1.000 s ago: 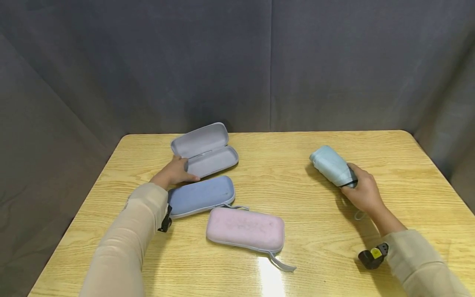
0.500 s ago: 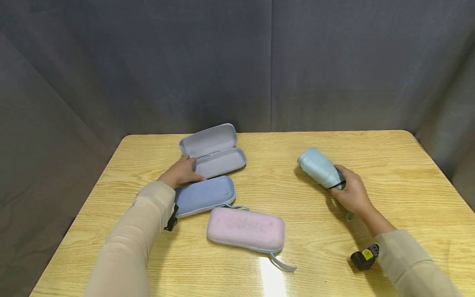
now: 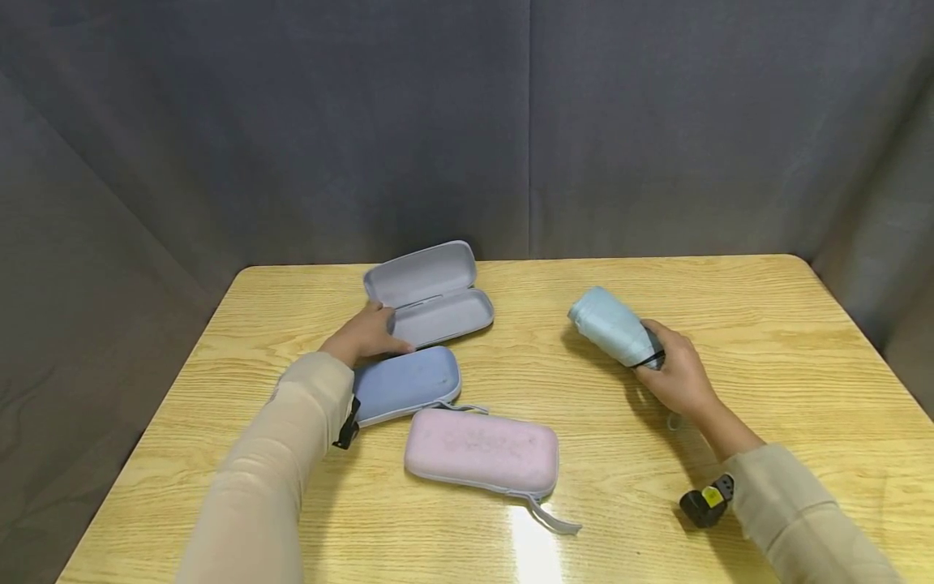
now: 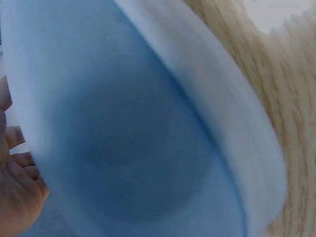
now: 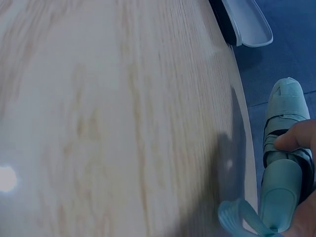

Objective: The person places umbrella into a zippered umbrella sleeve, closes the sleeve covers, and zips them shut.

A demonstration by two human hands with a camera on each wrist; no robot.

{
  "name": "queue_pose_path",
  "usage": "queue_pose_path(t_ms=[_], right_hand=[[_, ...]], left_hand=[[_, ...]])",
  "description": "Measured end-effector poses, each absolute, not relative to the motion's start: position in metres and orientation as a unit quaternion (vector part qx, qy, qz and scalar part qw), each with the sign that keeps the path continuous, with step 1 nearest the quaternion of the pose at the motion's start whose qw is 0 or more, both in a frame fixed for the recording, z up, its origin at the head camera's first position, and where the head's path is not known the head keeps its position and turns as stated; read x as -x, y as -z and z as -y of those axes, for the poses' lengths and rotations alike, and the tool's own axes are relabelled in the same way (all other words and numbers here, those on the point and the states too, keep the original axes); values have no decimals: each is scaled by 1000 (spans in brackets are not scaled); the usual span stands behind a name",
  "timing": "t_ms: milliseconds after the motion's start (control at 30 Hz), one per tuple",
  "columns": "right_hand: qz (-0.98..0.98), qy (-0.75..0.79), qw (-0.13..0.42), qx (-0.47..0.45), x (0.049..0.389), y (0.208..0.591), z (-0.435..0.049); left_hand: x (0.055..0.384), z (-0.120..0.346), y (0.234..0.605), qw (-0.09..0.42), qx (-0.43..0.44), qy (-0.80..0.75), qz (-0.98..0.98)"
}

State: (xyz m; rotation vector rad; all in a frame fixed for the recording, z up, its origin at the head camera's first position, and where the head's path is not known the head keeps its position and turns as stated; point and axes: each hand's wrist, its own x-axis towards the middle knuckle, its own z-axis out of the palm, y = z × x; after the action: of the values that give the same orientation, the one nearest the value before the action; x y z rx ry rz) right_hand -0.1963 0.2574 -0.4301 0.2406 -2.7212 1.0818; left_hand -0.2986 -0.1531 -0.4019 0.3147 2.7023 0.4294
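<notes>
At the back left of the table, my left hand (image 3: 368, 334) grips the left end of an open grey glasses case (image 3: 447, 317), thumb along its front and fingers at the hinge side. The case's lid stands up and nothing shows inside. In the left wrist view a blue case (image 4: 123, 113) hides most of the work, leaving part of the left hand (image 4: 20, 190). On the right, my right hand (image 3: 677, 373) holds a folded light-blue umbrella (image 3: 609, 324) by its handle end, above the table. The right wrist view shows the umbrella's pale wrist strap (image 5: 237, 216) hanging.
Just in front of the grey case lies the closed blue glasses case (image 3: 409, 379). A closed pink glasses case (image 3: 481, 450) with a strap lies nearer, at the table's middle. Dark cloth (image 3: 467, 122) hangs behind the wooden table (image 3: 627, 503).
The grey case has slid right with my left hand. My right hand has brought the umbrella leftward, closer to it. The blue and pink cases stay put.
</notes>
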Motion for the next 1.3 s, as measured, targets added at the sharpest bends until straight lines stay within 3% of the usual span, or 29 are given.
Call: queue_pose_path(t_ms=[1300], right_hand=[[914,-389,66,-96,204,426,-232]], left_hand=[[302,87,398,202,-158,-160,-953]])
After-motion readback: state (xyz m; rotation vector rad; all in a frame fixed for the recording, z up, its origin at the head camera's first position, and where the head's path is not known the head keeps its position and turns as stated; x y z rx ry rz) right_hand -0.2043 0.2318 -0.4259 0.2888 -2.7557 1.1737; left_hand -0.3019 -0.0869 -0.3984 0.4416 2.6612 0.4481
